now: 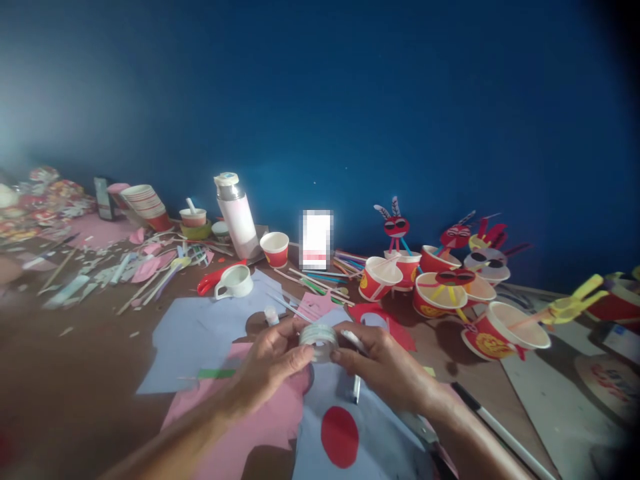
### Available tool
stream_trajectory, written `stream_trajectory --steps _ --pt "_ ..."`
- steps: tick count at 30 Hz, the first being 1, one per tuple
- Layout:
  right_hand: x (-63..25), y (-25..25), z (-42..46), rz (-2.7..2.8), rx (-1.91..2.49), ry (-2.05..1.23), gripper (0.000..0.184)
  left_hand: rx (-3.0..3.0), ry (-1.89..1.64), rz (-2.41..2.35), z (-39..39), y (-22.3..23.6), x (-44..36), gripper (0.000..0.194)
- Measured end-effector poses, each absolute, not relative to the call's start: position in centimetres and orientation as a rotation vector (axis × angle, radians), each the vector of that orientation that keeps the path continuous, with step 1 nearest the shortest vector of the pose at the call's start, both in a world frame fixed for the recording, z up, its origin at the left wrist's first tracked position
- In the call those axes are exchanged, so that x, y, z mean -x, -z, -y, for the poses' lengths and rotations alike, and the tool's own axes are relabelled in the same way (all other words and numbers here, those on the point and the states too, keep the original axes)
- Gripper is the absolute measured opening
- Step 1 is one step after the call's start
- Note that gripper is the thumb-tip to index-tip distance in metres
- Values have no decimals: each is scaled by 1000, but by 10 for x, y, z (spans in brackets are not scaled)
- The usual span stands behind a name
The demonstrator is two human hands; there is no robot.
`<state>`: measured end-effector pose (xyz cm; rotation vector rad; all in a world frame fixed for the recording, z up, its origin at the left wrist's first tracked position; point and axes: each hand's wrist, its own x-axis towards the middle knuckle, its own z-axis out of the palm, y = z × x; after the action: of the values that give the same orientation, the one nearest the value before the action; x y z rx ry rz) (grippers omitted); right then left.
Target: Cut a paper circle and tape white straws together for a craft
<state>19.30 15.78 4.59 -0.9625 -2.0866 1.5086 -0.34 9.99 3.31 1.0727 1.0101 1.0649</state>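
My left hand (274, 357) grips a roll of clear tape (319, 335) by its left side, thumb in front. My right hand (383, 363) has the roll's right side between thumb and fingers. A white pen-like stick (354, 341) shows by the right fingers; whether they hold it I cannot tell. Below the roll, a red paper oval (340, 437) lies on light blue paper (313, 433). Pink paper (220, 427) is under my left forearm. Just behind the left fingers stands a small white-capped tube (271, 315).
Paper cups with straw-and-paper figures (440, 293) stand at the right. A white flask (237, 217), a white mug (235, 281) and a plain paper cup (275, 249) are behind. Paper scraps (145, 267) litter the left. A black-and-white marker (500, 427) lies by my right forearm.
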Motion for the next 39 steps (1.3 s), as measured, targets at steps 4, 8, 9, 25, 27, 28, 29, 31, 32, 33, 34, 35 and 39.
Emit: stream_trajectory --steps 4,8,9,25,27,28,29,31,32,33,34,35,39 --pt "-193 -46 -159 2117 999 -1471 12 -998 -1069 -947 -102 -28 4 29" --pt "-193 -46 -157 2156 1002 -1426 11 -877 -1076 -881 -102 -26 2 28" --pt "-192 -46 -157 2156 1000 -1423 10 -856 -1074 -866 -102 -26 1 27" --pt "-192 -40 -161 2056 924 -1544 19 -897 -973 -746 -102 -28 4 25" --pt "-192 -40 -162 2035 901 -1561 18 -893 -978 -738 -102 -27 5 26" --pt "-192 -39 -162 2023 891 -1569 18 -889 -979 -733 -101 -27 5 26" --pt "-192 -39 -162 2012 881 -1578 18 -884 -983 -726 -101 -26 5 25" --pt "-193 -40 -162 1994 855 -1608 17 -876 -983 -713 -101 -26 6 24" --pt "-193 -40 -162 1985 838 -1623 16 -876 -981 -705 -101 -27 6 23" --pt "-193 -40 -162 1976 823 -1635 15 -878 -979 -694 -101 -27 6 22" --pt "-194 -40 -162 1966 811 -1643 15 -882 -977 -684 -101 -27 6 22" --pt "-194 -40 -162 1957 804 -1649 16 -883 -978 -674 -101 -27 6 21" --pt "-194 -41 -161 1941 806 -1654 19 -862 -985 -659 -101 -26 6 22"
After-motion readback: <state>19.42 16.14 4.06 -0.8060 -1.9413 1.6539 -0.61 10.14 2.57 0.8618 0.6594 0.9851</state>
